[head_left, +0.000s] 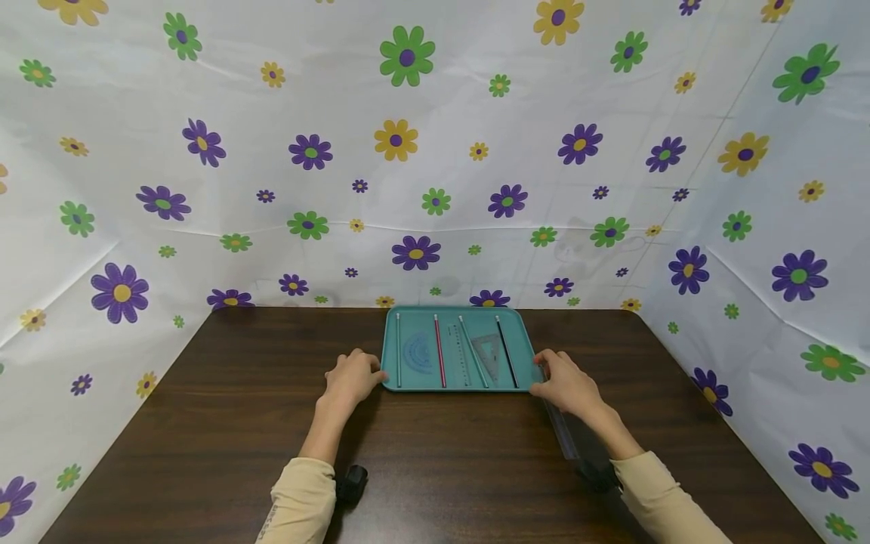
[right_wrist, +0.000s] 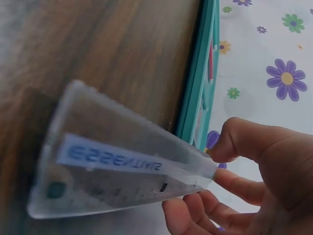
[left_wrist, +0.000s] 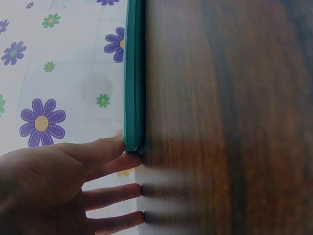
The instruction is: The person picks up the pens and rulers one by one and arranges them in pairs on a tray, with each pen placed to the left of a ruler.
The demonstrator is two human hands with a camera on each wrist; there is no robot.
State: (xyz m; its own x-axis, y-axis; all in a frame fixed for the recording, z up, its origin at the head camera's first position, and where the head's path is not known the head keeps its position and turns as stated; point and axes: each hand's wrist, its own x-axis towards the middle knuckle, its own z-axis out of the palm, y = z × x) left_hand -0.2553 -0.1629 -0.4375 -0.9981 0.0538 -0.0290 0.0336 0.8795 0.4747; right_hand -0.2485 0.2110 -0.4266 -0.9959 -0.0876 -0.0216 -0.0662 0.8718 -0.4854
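Observation:
A teal tray [head_left: 421,383] lies at the far edge of the table. On it are several pencils, among them a red pencil [head_left: 439,351] and a black pencil [head_left: 507,351], plus a blue protractor [head_left: 418,353], a small clear ruler [head_left: 458,355] and a set square [head_left: 486,355]. My left hand [head_left: 352,376] pinches the tray's near left corner between thumb and index finger; its other fingertips touch the table. Beside the tray's right edge, my right hand [head_left: 566,383] holds a long clear ruler [right_wrist: 112,166] between thumb and fingers. The ruler's free end points toward me.
The dark wooden table [head_left: 448,468] extends toward me from the tray. A white flowered sheet [head_left: 326,98] hangs behind it and along both sides. Dark wrist straps [head_left: 351,483] sit by the sleeves.

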